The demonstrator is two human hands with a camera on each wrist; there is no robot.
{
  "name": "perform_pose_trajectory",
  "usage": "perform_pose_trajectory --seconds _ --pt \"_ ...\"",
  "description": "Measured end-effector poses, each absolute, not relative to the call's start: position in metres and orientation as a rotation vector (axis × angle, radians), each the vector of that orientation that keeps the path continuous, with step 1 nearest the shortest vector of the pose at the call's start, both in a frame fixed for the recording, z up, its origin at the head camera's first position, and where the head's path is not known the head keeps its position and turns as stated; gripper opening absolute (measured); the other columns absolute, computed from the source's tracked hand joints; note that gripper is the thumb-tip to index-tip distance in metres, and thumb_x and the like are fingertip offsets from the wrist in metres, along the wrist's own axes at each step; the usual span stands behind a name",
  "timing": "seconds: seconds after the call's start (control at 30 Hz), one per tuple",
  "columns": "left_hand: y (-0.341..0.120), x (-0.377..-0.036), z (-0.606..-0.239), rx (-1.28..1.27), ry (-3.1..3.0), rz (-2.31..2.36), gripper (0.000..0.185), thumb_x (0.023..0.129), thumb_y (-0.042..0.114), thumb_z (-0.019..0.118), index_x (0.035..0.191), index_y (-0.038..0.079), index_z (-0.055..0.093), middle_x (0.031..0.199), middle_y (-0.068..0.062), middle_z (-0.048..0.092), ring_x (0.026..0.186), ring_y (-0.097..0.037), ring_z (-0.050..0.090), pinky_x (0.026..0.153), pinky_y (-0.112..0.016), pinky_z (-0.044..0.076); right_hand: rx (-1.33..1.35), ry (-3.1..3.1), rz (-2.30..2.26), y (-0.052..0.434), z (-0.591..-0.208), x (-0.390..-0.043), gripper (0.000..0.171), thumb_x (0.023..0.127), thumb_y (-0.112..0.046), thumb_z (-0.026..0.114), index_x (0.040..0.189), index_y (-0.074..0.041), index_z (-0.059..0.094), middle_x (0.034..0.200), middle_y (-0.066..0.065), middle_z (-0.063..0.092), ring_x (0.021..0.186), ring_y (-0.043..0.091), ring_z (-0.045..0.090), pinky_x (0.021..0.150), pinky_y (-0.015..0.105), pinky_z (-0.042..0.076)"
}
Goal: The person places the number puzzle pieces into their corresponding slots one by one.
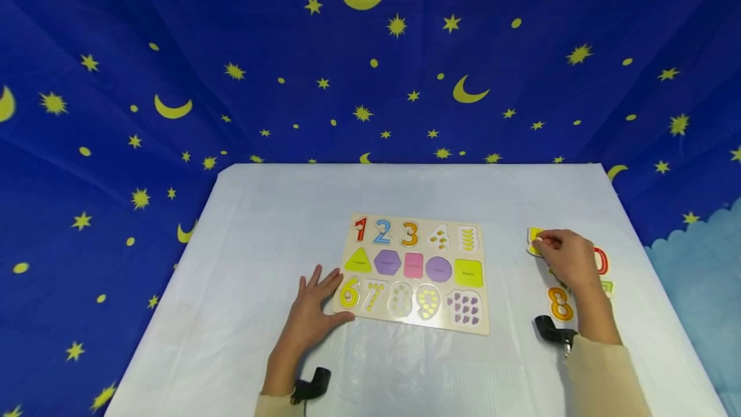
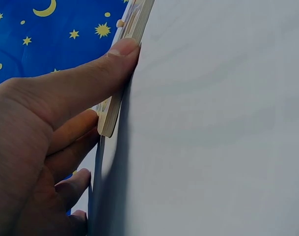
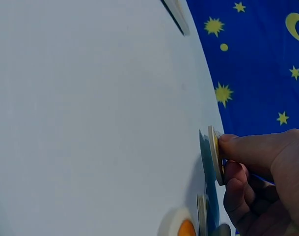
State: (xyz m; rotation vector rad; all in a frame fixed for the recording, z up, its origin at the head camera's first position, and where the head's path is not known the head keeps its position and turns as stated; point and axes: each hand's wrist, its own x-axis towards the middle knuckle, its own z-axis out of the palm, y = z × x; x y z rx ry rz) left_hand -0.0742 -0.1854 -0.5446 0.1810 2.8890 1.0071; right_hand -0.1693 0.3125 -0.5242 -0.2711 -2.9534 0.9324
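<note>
A wooden number puzzle board point(image 1: 418, 332) lies on the table, with number pieces 1, 2, 3 and 6 in its upper and lower rows and coloured shapes in the middle row. My left hand point(image 1: 312, 314) rests at the board's lower left corner, fingers spread; in the left wrist view its thumb point(image 2: 124, 47) touches the board's edge point(image 2: 110, 118). Right of the board, my right hand point(image 1: 570, 259) pinches a yellow number puzzle piece point(image 1: 534, 234) by its knob. That piece point(image 3: 214, 152) looks tilted up in the right wrist view; its numeral is partly covered.
Near my right hand lie an orange 8 piece point(image 1: 559, 304), a red 0 piece point(image 1: 602, 261) and a green piece point(image 1: 607, 287), the latter partly behind the wrist. White sheeting covers the table point(image 1: 278, 211). A blue star-and-moon curtain point(image 1: 370, 50) stands behind it.
</note>
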Motion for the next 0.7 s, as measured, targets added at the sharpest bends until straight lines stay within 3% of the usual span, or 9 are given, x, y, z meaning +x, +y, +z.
perform_pose_trajectory --seconds 0.7 --pt "-0.184 -0.075 -0.544 0.183 2.888 1.041 0.089 0.062 0.044 0.087 0.139 0.014 0.053 0.144 0.004 0.046 0.144 -0.023 0.015 0.117 -0.048 0.0 -0.111 -2.906 0.977 0.282 -0.528 -0.177 0.033 0.089 -0.023 0.069 0.108 0.004 0.067 0.088 0.011 0.062 0.077 0.023 0.053 0.064 0.034 0.044"
